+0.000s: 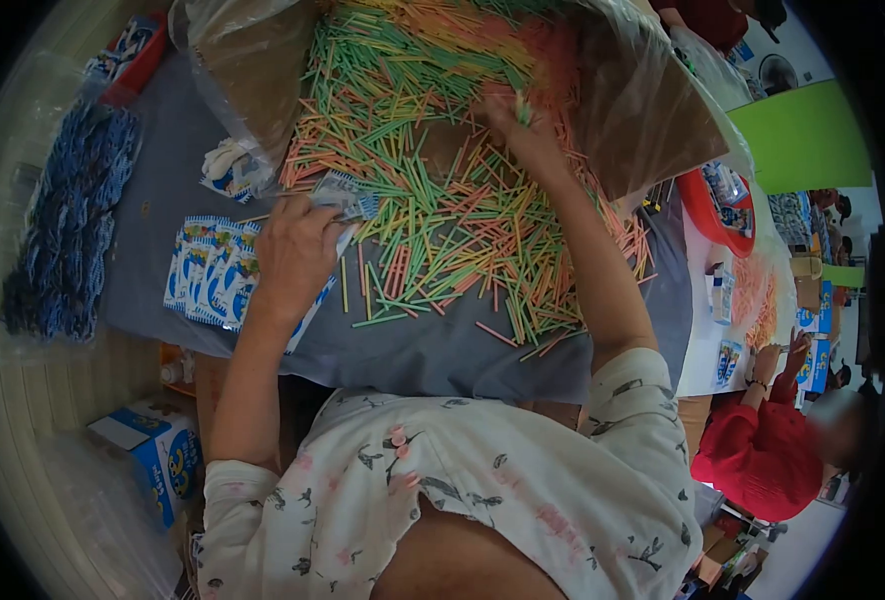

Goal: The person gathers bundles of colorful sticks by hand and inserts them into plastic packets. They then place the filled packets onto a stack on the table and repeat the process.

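Many thin pink, green, yellow and orange sticks point(433, 230) spill from a plastic-lined cardboard box point(653, 110) over the grey cloth. My left hand point(301, 250) is closed on a small clear and blue packet point(348, 195) at the left edge of the sticks. Over the pile, my right hand point(523, 125) has its fingers bent together around a few sticks, partly blurred. Left of my left hand lies a row of blue and white packets point(211, 270) on the cloth.
Strips of dark blue packaging point(73, 220) lie at the far left. A red basket point(718, 212) stands to the right, another point(138, 65) at upper left. A co-worker in red point(763, 450) sits at right. A blue box point(158, 455) is at lower left.
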{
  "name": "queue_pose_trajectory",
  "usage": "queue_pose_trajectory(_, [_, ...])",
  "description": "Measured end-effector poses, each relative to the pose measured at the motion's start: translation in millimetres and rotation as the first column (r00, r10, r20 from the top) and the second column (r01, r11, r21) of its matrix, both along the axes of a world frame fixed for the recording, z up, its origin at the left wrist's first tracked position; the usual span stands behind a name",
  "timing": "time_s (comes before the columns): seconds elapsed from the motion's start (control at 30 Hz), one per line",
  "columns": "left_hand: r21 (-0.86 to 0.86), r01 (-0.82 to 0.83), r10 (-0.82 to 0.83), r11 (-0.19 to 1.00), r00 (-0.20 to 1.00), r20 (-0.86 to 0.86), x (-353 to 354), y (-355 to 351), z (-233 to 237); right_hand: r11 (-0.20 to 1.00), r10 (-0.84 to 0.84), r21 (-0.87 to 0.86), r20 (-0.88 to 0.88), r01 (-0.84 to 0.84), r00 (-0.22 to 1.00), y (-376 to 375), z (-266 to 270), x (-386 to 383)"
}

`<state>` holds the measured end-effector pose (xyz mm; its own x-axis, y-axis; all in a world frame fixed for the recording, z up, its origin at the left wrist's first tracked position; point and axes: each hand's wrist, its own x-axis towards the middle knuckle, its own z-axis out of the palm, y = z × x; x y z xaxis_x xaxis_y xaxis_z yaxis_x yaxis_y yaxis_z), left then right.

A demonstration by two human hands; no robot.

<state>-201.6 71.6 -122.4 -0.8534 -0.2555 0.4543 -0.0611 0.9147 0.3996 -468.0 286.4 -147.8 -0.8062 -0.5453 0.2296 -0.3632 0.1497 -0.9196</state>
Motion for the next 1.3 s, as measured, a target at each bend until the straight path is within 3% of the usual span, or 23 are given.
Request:
queue_pose_trajectory(0.03, [0.014, 0.018, -0.018, 1.000, 1.000, 0.008, 0.6, -1.6, 3.9, 0.983, 0.029, 0.184, -0.162, 0.001, 0.986, -3.5, -7.5, 1.8])
queue_pose_trajectory(0.1, [0.033, 0.036, -0.036, 0.999, 0.999, 0.013, 0.8, -5.2, 7.1, 0.978, 0.052, 0.205, -0.077, -0.035, 0.996, 0.3, 9.7, 11.6])
queue_pose_trajectory(0.17, [0.426, 0.108, -0.123, 0.898, 0.992, 0.008, 3.8, -15.5, 7.9, 0.972, 0.085, 0.219, 0.011, -0.086, 0.996, -2.3, 35.5, 25.4])
queue_pose_trajectory(0.2, [0.424, 0.108, -0.122, 0.899, 0.992, 0.006, 2.0, -14.8, 10.8, 0.995, 0.062, 0.082, 0.035, -0.065, 0.997, -0.5, 44.5, 27.1])
queue_pose_trajectory(0.23, [0.593, 0.131, -0.121, 0.794, 0.991, -0.057, -1.2, -9.8, 14.6, 0.998, 0.044, -0.053, 0.062, -0.040, 0.997, 0.3, 53.3, 29.6])
queue_pose_trajectory(0.27, [0.739, 0.155, -0.102, 0.655, 0.988, -0.117, -3.1, -3.2, 17.3, 0.998, 0.050, -0.049, 0.062, -0.047, 0.997, -1.1, 61.9, 35.7])
queue_pose_trajectory(0.33, [0.735, 0.188, -0.143, 0.651, 0.982, -0.125, -11.9, 11.1, 22.3, 0.819, 0.397, -0.503, 0.150, -0.275, 0.906, -7.5, 74.8, 50.7])
queue_pose_trajectory(0.37, [0.727, 0.232, -0.197, 0.647, 0.971, -0.134, -17.6, 18.7, 25.9, 0.737, 0.502, -0.583, 0.135, -0.341, 0.854, -12.6, 76.9, 57.2])
queue_pose_trajectory(0.5, [0.784, 0.319, -0.245, 0.532, 0.945, -0.218, -29.5, 38.0, 30.9, 0.676, 0.588, -0.584, 0.063, -0.449, 0.806, -27.3, 101.0, 99.4])
queue_pose_trajectory(0.57, [0.803, 0.360, -0.249, 0.475, 0.930, -0.269, -30.6, 43.4, 24.3, 0.778, 0.516, -0.414, -0.008, -0.473, 0.857, -31.0, 104.2, 107.5])
queue_pose_trajectory(0.6, [0.814, 0.394, -0.242, 0.426, 0.917, -0.318, -30.5, 44.7, 22.1, 0.846, 0.436, -0.362, 0.046, -0.392, 0.899, -31.0, 100.8, 111.9])
queue_pose_trajectory(0.73, [0.810, 0.395, -0.216, 0.433, 0.918, -0.332, -25.8, 47.2, 19.5, 0.879, 0.449, -0.212, 0.072, -0.427, 0.890, -24.6, 99.3, 115.2])
queue_pose_trajectory(0.83, [0.792, 0.383, -0.247, 0.475, 0.922, -0.298, -25.8, 50.9, 17.8, 0.910, 0.408, -0.071, -0.031, -0.409, 0.913, -25.6, 100.2, 129.2])
queue_pose_trajectory(0.87, [0.804, 0.414, -0.214, 0.427, 0.910, -0.355, -27.3, 55.1, 18.6, 0.915, 0.403, 0.159, -0.347, -0.370, 0.847, -27.5, 103.4, 130.4])
queue_pose_trajectory(0.9, [0.810, 0.449, -0.181, 0.378, 0.894, -0.411, -29.0, 58.0, 19.5, 0.902, 0.423, 0.358, -0.614, -0.242, 0.666, -27.4, 105.8, 130.3])
queue_pose_trajectory(0.93, [0.808, 0.454, -0.187, 0.376, 0.891, -0.414, -30.7, 58.1, 17.6, 0.904, 0.418, 0.358, -0.617, -0.235, 0.666, -25.9, 105.4, 128.3])
queue_pose_trajectory(1.0, [0.780, 0.451, -0.218, 0.433, 0.893, -0.395, -33.2, 55.4, 17.0, 0.852, 0.517, 0.169, -0.131, -0.495, 0.846, -26.1, 102.0, 122.5])
queue_pose_trajectory(1.03, [0.780, 0.449, -0.212, 0.437, 0.894, -0.396, -32.8, 54.7, 20.1, 0.849, 0.523, 0.169, -0.133, -0.501, 0.842, -25.8, 101.8, 120.2])
queue_pose_trajectory(1.1, [0.839, 0.378, -0.235, 0.392, 0.922, -0.306, -31.5, 55.0, 27.5, 0.826, 0.560, -0.074, 0.012, -0.558, 0.828, -23.4, 100.8, 116.8])
queue_pose_trajectory(1.13, [0.838, 0.378, -0.234, 0.393, 0.923, -0.306, -31.9, 54.5, 27.2, 0.825, 0.562, -0.074, 0.012, -0.560, 0.827, -24.7, 99.0, 117.9])
queue_pose_trajectory(1.2, [0.828, 0.345, -0.236, 0.442, 0.935, -0.263, -36.7, 53.9, 25.3, 0.891, 0.387, -0.250, -0.022, -0.380, 0.922, -27.1, 95.7, 120.8])
queue_pose_trajectory(1.23, [0.828, 0.347, -0.237, 0.441, 0.935, -0.265, -39.5, 53.8, 22.2, 0.891, 0.386, -0.249, -0.024, -0.379, 0.922, -28.1, 95.4, 122.3])
queue_pose_trajectory(1.3, [0.837, 0.400, -0.227, 0.374, 0.914, -0.335, -42.8, 54.9, 14.3, 0.862, 0.298, -0.440, 0.044, -0.249, 0.954, -29.4, 92.6, 126.3])
